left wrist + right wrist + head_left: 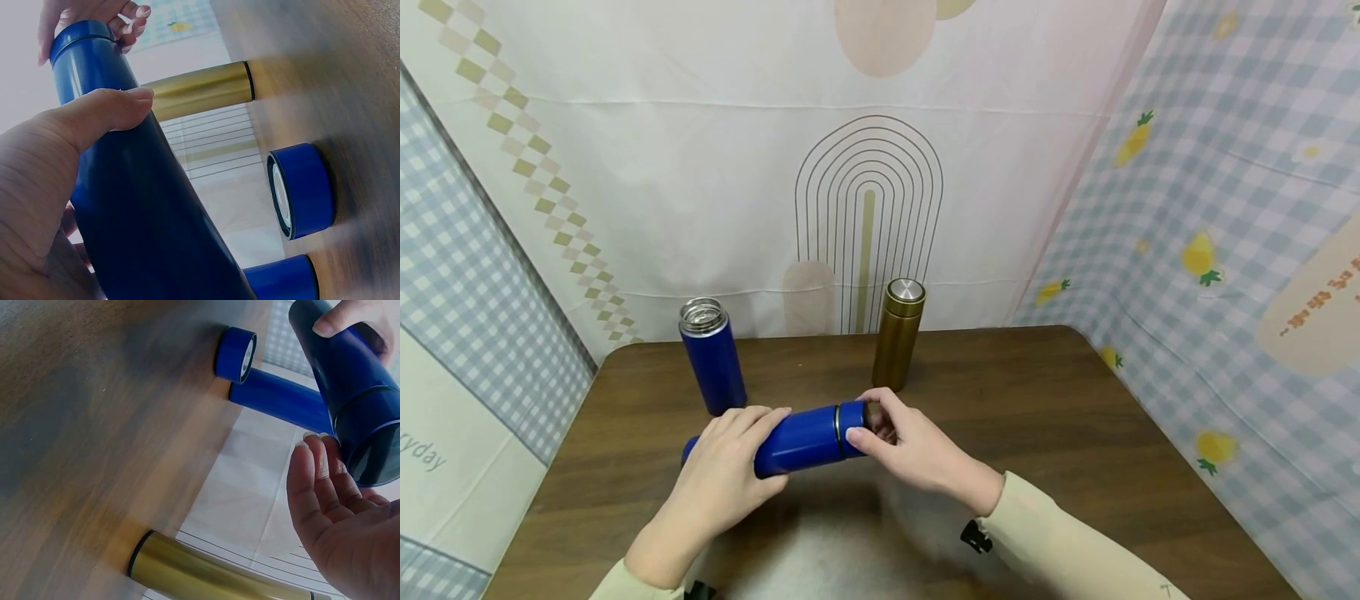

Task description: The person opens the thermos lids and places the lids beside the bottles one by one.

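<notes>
We held the blue bottle [801, 442] on a slant above the counter [1037, 417], a little left of midway between its side edges, with the cap end pointing toward the right edge. Our left grip [726, 462] was wrapped round the body; our right grip [917, 442] pinched the cap [853, 414], thumb on one side and fingers on the other. We took the step in hand to be turning that cap, though we could not tell whether to loosen or tighten it. To do it well, we needed the left grip firm so the body would not spin, the right thumb and fingers squarely opposed, and the turn true to the bottle's length. If there was liquid inside, a more upright hold would have been safer.

A second blue bottle [715, 367] stood uncapped near the back left corner, and the gold bottle [895, 354] stood closed near the back edge, slightly right of its middle. A loose cap [306, 190], also blue, rested near the uncapped bottle, lined side up, hidden from the head view. We judged the gold bottle, just beyond our right grip, the likeliest to be bumped.
</notes>
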### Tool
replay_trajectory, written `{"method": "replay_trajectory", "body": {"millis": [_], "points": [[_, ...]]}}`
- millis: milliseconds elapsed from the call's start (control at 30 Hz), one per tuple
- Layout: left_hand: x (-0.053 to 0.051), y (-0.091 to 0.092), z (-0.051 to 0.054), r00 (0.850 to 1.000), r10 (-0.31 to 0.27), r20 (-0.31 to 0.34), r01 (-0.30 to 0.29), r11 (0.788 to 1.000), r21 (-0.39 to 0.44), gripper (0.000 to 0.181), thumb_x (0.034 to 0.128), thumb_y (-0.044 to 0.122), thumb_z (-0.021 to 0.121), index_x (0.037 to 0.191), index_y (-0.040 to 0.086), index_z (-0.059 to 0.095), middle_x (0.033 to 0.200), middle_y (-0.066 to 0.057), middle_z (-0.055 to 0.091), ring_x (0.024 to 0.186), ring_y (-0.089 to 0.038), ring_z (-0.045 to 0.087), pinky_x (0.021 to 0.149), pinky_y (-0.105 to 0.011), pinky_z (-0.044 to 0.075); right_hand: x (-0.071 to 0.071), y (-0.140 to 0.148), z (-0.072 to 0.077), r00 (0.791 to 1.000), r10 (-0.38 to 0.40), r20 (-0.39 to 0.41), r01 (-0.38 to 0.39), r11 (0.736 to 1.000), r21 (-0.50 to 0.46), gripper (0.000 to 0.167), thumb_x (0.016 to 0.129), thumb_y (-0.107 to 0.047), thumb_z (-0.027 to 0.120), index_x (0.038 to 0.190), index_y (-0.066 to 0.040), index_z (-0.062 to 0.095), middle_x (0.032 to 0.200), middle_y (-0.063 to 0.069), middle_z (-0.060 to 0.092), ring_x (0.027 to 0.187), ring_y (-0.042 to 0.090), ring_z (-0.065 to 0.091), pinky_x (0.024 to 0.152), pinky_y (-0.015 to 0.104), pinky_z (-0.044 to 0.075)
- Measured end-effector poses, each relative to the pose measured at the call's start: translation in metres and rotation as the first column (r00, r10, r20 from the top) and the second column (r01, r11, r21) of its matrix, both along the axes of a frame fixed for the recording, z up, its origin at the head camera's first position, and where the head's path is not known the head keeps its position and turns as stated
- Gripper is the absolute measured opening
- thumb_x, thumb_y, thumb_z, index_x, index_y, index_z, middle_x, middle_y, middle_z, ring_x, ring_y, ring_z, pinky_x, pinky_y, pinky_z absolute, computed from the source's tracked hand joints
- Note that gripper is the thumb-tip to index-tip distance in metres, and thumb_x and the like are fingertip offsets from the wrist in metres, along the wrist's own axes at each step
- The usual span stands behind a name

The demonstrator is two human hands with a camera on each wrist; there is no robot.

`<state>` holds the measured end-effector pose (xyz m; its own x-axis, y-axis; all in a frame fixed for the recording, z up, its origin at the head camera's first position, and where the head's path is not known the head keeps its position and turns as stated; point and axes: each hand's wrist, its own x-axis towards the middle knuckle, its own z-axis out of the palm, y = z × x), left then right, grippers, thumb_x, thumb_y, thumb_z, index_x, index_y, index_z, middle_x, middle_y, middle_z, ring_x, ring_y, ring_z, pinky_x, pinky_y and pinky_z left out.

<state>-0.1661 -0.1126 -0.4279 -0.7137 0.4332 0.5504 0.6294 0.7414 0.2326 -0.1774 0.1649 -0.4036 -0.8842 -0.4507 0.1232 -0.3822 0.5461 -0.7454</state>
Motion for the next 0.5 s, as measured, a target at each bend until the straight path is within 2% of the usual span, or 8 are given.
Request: {"method": "replay_trajectory", "body": {"millis": [200, 500], "points": [[0.0001, -0.0002, 0.0005, 1.000, -0.001, 0.002, 0.001, 1.000, -0.003, 0.075, 0.0584, 0.031, 0.085, 0.127, 0.012, 0.061, 0.111, -0.004, 0.062, 0.100, -0.026, 0.055, 0.089, -0.045, 0.043, 0.0011, 0.0000, 0.0016, 1.000, 0.026, -0.008, -0.026, 0.999, -0.028, 0.046, 0.092, -0.049, 0.060, 0.130, -0.033, 0.041, 0.092, -0.005, 0.061, 0.076, 0.011, 0.061, 0.068, 0.030, 0.053], [0.0006, -0.0008, 0.0005, 1.000, 0.002, 0.023, -0.002, 1.000, -0.012, 0.075, 0.0587, 0.032, 0.086, 0.127, 0.012, 0.061, 0.110, -0.002, 0.062, 0.099, -0.024, 0.055, 0.088, -0.044, 0.044, 0.0002, 0.0013, 0.0033, 0.993, 0.110, -0.042, -0.112, 0.992, -0.052, 0.059, 0.087, -0.038, 0.070, 0.135, -0.033, 0.037, 0.114, -0.004, 0.053, 0.084, 0.018, 0.060, 0.070, 0.033, 0.054]]}}
